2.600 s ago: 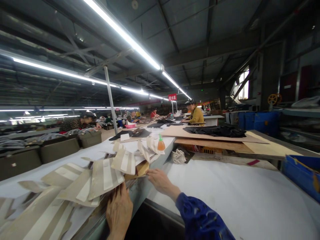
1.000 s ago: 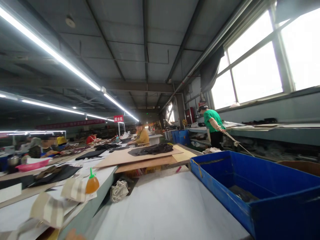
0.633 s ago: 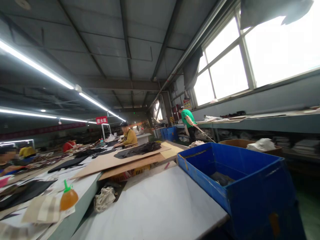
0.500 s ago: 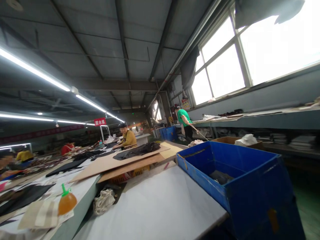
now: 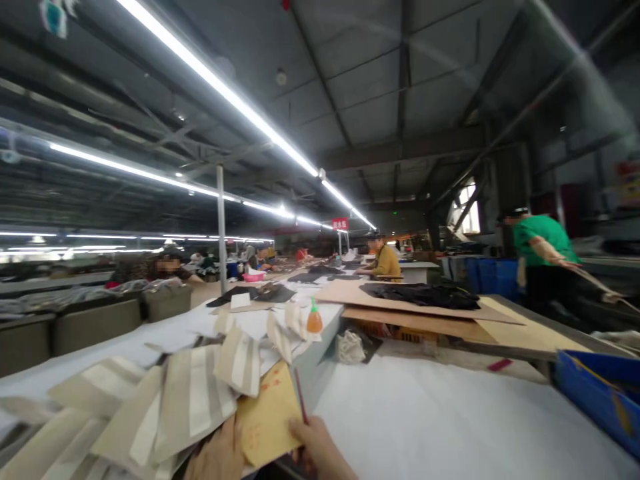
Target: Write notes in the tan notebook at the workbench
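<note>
At the bottom of the head view, a yellow card (image 5: 270, 417) with orange-red markings is tilted between my two hands. My right hand (image 5: 323, 450) pinches its right edge, the thumb on top. A thin dark red stick, like a pencil (image 5: 300, 395), rises beside that thumb. At the card's left edge, my left hand (image 5: 215, 455) is closed on it, blurred and partly cut off. Beige fabric pieces with white strips (image 5: 195, 393) lie overlapping in a heap left of the card. Past them stands an orange squeeze bottle (image 5: 315, 321) with a green nozzle.
White worktables (image 5: 430, 413) extend ahead and right. A crumpled pale cloth (image 5: 351, 347) sits in the gap. Dark fabric (image 5: 425, 295) lies on a brown board. At right is a blue bin (image 5: 595, 400). A person in green (image 5: 545, 243) pulls a rope; a person in yellow (image 5: 387, 262) sits farther off.
The view has swung left and the blue bin has slid to the right edge. My hands, the yellow card and the heap of beige pieces have come into view.
</note>
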The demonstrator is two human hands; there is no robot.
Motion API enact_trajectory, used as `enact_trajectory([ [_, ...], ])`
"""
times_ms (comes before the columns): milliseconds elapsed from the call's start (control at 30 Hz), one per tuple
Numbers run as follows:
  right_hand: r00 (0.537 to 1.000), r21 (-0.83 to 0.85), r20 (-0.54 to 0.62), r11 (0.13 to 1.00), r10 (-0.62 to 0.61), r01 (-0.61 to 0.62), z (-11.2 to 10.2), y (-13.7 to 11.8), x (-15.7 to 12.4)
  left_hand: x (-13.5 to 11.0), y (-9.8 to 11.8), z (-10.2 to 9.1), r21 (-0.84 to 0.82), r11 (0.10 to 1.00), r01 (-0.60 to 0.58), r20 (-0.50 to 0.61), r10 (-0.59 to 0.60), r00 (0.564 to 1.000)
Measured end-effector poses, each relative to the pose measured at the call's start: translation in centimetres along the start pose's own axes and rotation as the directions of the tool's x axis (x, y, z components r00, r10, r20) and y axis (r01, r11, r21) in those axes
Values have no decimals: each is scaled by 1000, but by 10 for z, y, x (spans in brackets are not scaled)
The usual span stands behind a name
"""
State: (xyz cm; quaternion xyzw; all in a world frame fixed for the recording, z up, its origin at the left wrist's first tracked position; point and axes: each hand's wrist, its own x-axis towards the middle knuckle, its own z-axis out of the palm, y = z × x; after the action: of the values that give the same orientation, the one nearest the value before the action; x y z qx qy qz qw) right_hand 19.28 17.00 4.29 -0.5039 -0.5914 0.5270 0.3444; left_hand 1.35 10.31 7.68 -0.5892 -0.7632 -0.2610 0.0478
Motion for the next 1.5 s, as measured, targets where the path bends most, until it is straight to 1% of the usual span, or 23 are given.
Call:
enact_trajectory([
  [67, 1000, 2, 5, 1000, 18, -18, -4, 3, 2, 2, -5, 3, 1, 1000, 25, 34, -25, 999],
  [167, 998, -30, -58, 999, 10, -12, -9, 4, 10, 3, 3, 1, 1, 999, 55, 60, -54, 997],
  [233, 988, -70, -141, 996, -60, 51, -13, 2, 19, 3, 10, -5, -44, 995, 89, 100, -84, 991],
  [300, 963, -105, -217, 984, -161, 141, -17, -3, 31, 5, 13, -11, -145, 981, 129, 148, -108, 983],
  [367, 939, -113, -256, 972, -230, 208, -19, -10, 43, 9, 12, -14, -229, 962, 148, 172, -110, 979],
  [400, 934, -104, -261, 969, -243, 223, -19, -15, 49, 11, 11, -14, -254, 956, 148, 172, -106, 979],
  [500, 944, -32, -237, 973, -229, 228, -14, -27, 64, 22, 7, -10, -295, 943, 155, 159, -112, 981],
  [600, 968, 60, -159, 977, -193, 205, -8, -32, 71, 32, 6, -6, -344, 929, 139, 134, -98, 986],
  [700, 982, 128, -75, 975, -173, 182, -5, -28, 72, 39, 8, -4, -379, 917, 123, 117, -84, 990],
  [800, 987, 165, -24, 973, -161, 163, -5, -21, 70, 43, 11, -5, -403, 907, 124, 104, -89, 991],
  [933, 988, 182, 5, 971, -157, 154, -8, -13, 70, 48, 13, -9, -423, 899, 114, 79, -89, 993],
  [1067, 987, 165, -2, 973, -163, 161, -9, -11, 71, 54, 12, -8, -443, 894, 70, 36, -61, 998],
  [1167, 986, 121, -38, 979, -161, 165, -10, -12, 72, 59, 9, -4, -458, 888, 34, 10, -33, 999],
  [1300, 973, 28, -148, 982, -178, 184, -14, -10, 74, 64, 6, 3, -467, 884, 2, -19, -12, 1000],
  [1400, 942, -46, -233, 970, -242, 238, -19, -8, 75, 65, 4, 7, -483, 876, -18, -44, -3, 999],
  [1500, 891, -121, -299, 940, -342, 320, -22, -11, 74, 66, 2, 11, -509, 860, -42, -70, 7, 997],
])
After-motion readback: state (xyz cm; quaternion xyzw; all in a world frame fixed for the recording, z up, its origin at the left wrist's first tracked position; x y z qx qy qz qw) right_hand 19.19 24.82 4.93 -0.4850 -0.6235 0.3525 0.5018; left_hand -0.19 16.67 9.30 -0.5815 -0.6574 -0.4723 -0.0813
